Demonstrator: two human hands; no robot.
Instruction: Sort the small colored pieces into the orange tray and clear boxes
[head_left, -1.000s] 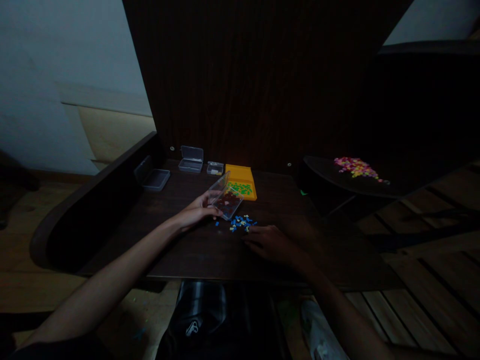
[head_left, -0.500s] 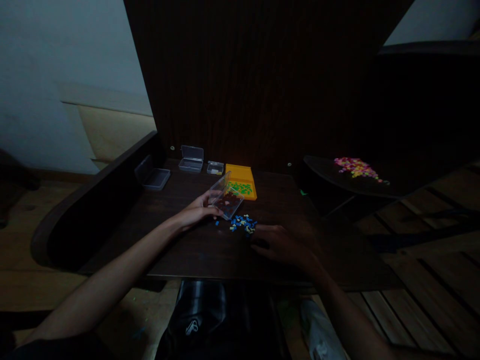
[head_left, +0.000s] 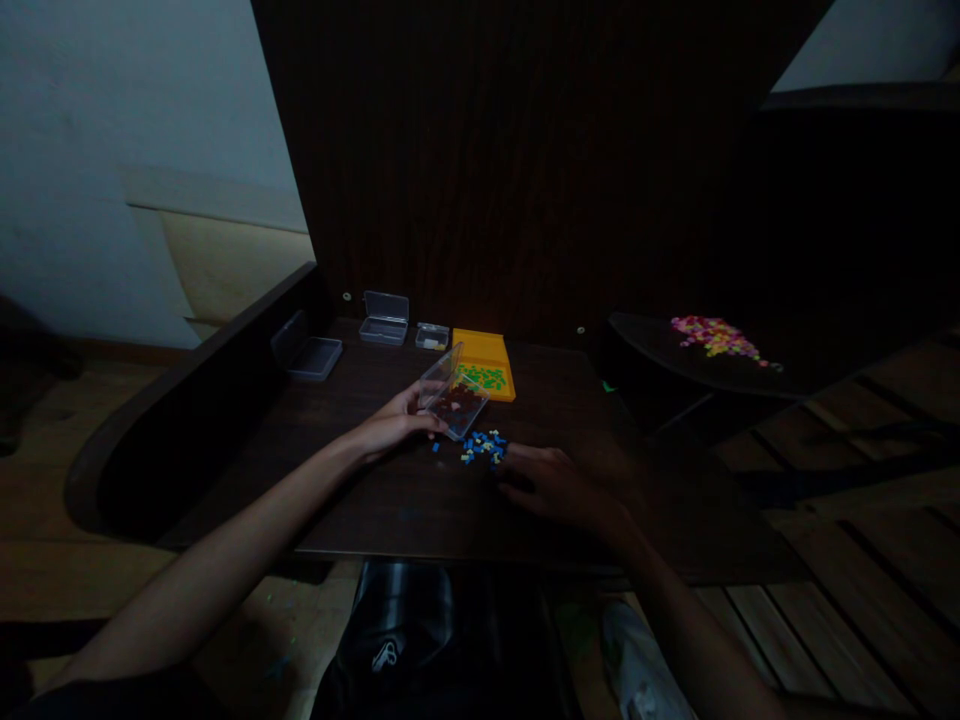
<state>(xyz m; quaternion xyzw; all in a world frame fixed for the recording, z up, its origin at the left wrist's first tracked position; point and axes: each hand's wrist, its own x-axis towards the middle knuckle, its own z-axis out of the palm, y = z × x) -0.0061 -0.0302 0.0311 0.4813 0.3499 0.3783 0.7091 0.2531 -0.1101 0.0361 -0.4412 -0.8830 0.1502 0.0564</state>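
My left hand (head_left: 409,413) grips a clear plastic box (head_left: 474,407) by its hinge side, fingers closed on it. Its lid stands up, the box is tilted, and dark reddish-brown bits lie inside. Just in front of the box, a small pile of blue and pale yellow pieces (head_left: 484,446) lies on the dark wooden tabletop (head_left: 360,515). A single blue piece (head_left: 436,448) sits apart to the left. My right hand (head_left: 544,480) rests low at the pile's right edge, fingers bent and touching the pieces. Shadow hides its fingertips, so I cannot see whether they pinch anything.
Behind the clear box stands an open yellow case (head_left: 484,347) with green pieces. Further left are open clear boxes (head_left: 385,320), (head_left: 315,358) and a small clear box (head_left: 433,337). Pink and yellow pieces (head_left: 716,337) are heaped on a side ledge. A raised panel (head_left: 187,420) edges the left.
My right hand has shifted slightly left and up into the pile, covering its right edge. My left hand and the clear box stay nearly where they were.
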